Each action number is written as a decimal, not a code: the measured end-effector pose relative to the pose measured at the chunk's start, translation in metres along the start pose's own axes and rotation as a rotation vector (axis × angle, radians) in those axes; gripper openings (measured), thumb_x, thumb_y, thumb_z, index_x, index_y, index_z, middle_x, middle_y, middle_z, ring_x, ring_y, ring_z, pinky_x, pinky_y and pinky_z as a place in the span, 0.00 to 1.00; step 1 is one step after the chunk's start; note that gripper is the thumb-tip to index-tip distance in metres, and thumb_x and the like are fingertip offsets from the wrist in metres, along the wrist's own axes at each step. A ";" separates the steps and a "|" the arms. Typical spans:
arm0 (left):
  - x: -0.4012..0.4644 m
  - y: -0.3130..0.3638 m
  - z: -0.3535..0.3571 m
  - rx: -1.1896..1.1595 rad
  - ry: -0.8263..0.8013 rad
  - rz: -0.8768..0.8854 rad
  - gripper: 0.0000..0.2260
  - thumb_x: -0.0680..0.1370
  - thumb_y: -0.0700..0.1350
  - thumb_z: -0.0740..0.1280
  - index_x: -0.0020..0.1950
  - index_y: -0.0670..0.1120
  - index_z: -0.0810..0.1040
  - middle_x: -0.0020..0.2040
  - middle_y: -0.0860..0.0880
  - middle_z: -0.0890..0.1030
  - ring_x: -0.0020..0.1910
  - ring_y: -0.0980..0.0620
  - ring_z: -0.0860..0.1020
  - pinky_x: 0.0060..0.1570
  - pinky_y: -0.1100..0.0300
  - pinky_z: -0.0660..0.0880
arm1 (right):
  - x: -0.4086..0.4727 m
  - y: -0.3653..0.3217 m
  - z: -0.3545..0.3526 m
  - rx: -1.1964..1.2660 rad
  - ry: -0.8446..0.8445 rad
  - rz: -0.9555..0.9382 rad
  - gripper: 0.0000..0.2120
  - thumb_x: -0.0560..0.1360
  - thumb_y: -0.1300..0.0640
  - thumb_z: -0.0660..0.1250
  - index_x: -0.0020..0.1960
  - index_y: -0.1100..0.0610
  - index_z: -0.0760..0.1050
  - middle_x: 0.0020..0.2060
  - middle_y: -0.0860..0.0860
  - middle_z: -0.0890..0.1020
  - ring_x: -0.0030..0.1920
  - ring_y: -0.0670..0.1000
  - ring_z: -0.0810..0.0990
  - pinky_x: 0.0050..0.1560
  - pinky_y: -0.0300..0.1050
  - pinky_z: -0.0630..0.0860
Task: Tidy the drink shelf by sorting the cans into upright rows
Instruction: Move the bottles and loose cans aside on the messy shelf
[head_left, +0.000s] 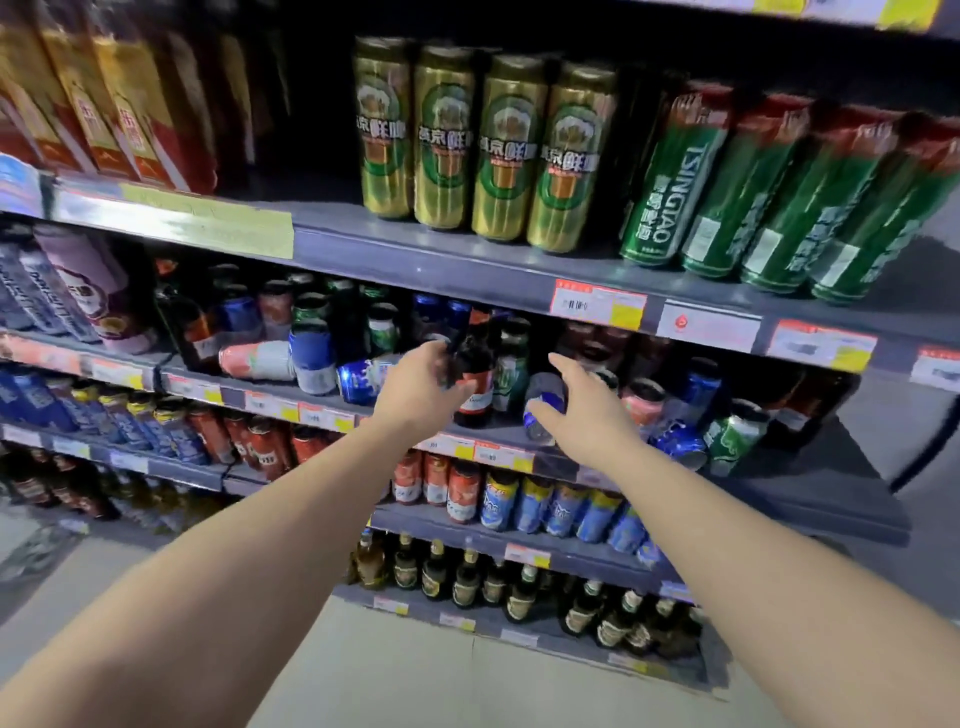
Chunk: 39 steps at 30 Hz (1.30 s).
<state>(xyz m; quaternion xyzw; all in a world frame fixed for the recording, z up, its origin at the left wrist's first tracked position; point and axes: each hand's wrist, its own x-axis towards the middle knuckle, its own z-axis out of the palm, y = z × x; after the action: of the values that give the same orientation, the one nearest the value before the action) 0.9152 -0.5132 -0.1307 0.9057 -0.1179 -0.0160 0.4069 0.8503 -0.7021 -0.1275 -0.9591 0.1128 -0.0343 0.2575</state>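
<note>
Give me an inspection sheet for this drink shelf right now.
Surface: grey middle shelf, crowded and unsorted.
Job's things: pink can and blue can lie on their sides; blue can is tipped near the right hand; dark bottle is upright.
Clutter: mixed cans and bottles jumbled at the back.
Hands: left hand is at the dark bottle, grip unclear; right hand is open, beside the tipped can.
Cables: nothing seen.
Surroundings: gold cans and green cans above; neat rows below.

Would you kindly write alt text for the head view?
Both hands reach into a cluttered shelf: the left hand grips a dark bottle, the right hand touches a tipped blue can. Gold cans stand upright above.
</note>
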 end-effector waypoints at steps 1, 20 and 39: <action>0.007 0.003 0.006 -0.033 0.001 -0.021 0.27 0.76 0.50 0.70 0.73 0.47 0.67 0.66 0.50 0.76 0.63 0.49 0.75 0.53 0.61 0.68 | 0.010 0.006 -0.003 0.006 -0.007 -0.022 0.32 0.77 0.45 0.64 0.77 0.47 0.55 0.72 0.53 0.68 0.67 0.56 0.71 0.62 0.50 0.71; 0.109 -0.059 -0.007 -0.138 -0.006 0.014 0.14 0.75 0.43 0.72 0.60 0.48 0.80 0.49 0.51 0.82 0.47 0.52 0.78 0.54 0.61 0.74 | 0.134 -0.037 0.068 0.172 -0.018 0.132 0.35 0.70 0.38 0.69 0.70 0.54 0.65 0.63 0.56 0.76 0.60 0.60 0.77 0.54 0.47 0.74; 0.067 -0.044 0.047 0.077 -0.246 0.227 0.44 0.64 0.50 0.80 0.74 0.43 0.64 0.67 0.47 0.75 0.63 0.49 0.75 0.62 0.61 0.68 | 0.077 -0.010 0.035 0.667 0.336 0.167 0.17 0.72 0.43 0.70 0.51 0.55 0.74 0.49 0.51 0.81 0.51 0.52 0.78 0.56 0.48 0.73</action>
<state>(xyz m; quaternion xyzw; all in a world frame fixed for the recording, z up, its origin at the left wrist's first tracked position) 0.9828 -0.5349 -0.1903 0.8926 -0.2688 -0.0765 0.3538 0.9314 -0.6945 -0.1516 -0.7911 0.2138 -0.2047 0.5354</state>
